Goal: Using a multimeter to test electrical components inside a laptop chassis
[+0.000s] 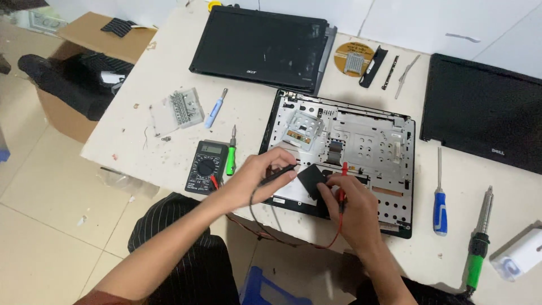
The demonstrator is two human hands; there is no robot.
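Closest to the camera are the legs in striped trousers and a blue stool (265, 288) poking out under the desk (169, 73) edge. Left hand (257, 175) is pinched round a black probe (280, 172), its tip pointing right at a small black square part (311, 176). Right hand (353, 206) is curled, fingers pressed on a red probe (343, 183) held upright, and it also seems to steady that black part, which sits at the front edge of the opened laptop base (361, 141). Red and black leads loop down off the desk edge between the arms and run back to the multimeter (206, 165), which lies just left of the left hand, with a green screwdriver (231, 157) right beside it

Off to the right on the desk: a blue-handled screwdriver (440, 206), then a green-handled soldering iron (480, 248), and a white box (519, 254) at the corner, half out of view

Further back on the left there's a clear plastic piece with a small grey component (183, 107) on it, a light blue tool (215, 108) next to that, and a few loose screws scattered near them. Behind the base lies a closed black laptop (259, 45). To its right a yellow disc (353, 58), some black strips and tweezers (406, 76). Far right is another black laptop lid (485, 113), lying flat

Way back left, on the floor, a cardboard box (79, 73) stuffed with dark stuff, can't tell what it is
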